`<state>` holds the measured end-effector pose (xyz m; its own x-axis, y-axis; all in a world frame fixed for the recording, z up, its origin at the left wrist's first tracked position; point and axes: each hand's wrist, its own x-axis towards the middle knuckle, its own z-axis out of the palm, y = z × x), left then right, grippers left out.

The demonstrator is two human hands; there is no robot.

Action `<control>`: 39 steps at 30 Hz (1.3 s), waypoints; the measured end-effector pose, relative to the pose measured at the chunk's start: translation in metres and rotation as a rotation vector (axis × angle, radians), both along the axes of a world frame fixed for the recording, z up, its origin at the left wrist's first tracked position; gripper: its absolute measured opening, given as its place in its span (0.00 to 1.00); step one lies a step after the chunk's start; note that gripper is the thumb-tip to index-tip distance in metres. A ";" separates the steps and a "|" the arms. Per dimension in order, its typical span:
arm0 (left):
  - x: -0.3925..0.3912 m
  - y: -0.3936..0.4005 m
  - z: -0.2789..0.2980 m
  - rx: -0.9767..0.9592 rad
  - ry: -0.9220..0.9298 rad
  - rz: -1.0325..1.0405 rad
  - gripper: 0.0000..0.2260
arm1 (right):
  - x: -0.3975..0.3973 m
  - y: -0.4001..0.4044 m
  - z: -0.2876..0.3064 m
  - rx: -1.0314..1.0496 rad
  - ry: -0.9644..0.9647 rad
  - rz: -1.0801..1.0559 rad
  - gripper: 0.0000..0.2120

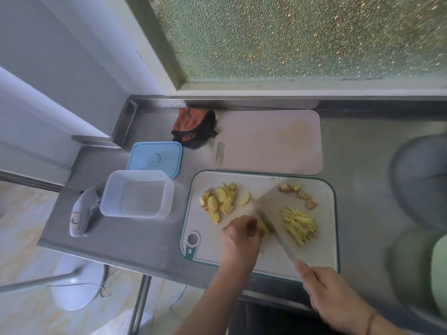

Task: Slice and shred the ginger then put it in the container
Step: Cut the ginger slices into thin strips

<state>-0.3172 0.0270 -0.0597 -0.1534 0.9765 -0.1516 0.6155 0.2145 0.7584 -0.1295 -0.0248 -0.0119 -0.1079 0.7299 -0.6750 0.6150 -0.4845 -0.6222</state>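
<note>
On the white cutting board [324, 240] with a teal rim lie several ginger slices [221, 200] at the left, a heap of ginger shreds [300, 224] at the right and ginger trimmings [303, 194] at the back. My left hand [239, 234] presses down on a small stack of ginger slices [264, 229] with curled fingers. My right hand [326, 291] grips the handle of a cleaver [273, 204], whose blade stands right beside the stack. An empty clear plastic container [137, 193] stands left of the board.
A blue lid [156, 158] lies behind the container, a second pale board [268, 142] and an orange-black cloth [194, 126] further back. A small white device [81, 213] sits at the steel counter's left edge. Blurred bowls [420, 213] stand at the right.
</note>
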 end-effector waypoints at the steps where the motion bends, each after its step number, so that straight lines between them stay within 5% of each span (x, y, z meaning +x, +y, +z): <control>1: 0.001 -0.001 -0.002 0.006 -0.001 -0.003 0.08 | -0.003 -0.002 -0.002 0.016 0.005 0.006 0.29; 5: -0.012 0.007 0.007 0.099 0.043 -0.127 0.05 | -0.004 -0.001 -0.004 0.022 0.049 -0.076 0.30; 9: -0.072 0.059 0.007 0.332 0.336 -0.261 0.12 | -0.003 0.001 -0.003 0.034 0.085 -0.126 0.34; 18: -0.109 0.111 0.017 0.124 0.648 -0.609 0.06 | -0.006 0.000 0.002 0.010 0.092 -0.213 0.31; 26: -0.101 0.122 0.026 0.024 0.682 -0.830 0.09 | -0.004 0.002 0.008 -0.075 0.067 -0.235 0.26; 30: -0.102 0.113 0.032 0.105 0.551 -0.697 0.05 | -0.005 0.003 0.009 -0.127 0.106 -0.267 0.26; 34: -0.070 0.063 0.045 -0.184 0.099 -0.267 0.08 | -0.007 0.004 0.010 -0.120 0.108 -0.262 0.27; 39: -0.038 0.010 0.021 -0.294 0.022 -0.099 0.13 | -0.009 0.005 0.010 -0.100 0.086 -0.247 0.28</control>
<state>-0.3552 0.0373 -0.0391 -0.0665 0.9018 -0.4270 0.6601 0.3607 0.6589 -0.1387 -0.0201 -0.0022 0.0051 0.6715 -0.7410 0.4177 -0.6747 -0.6085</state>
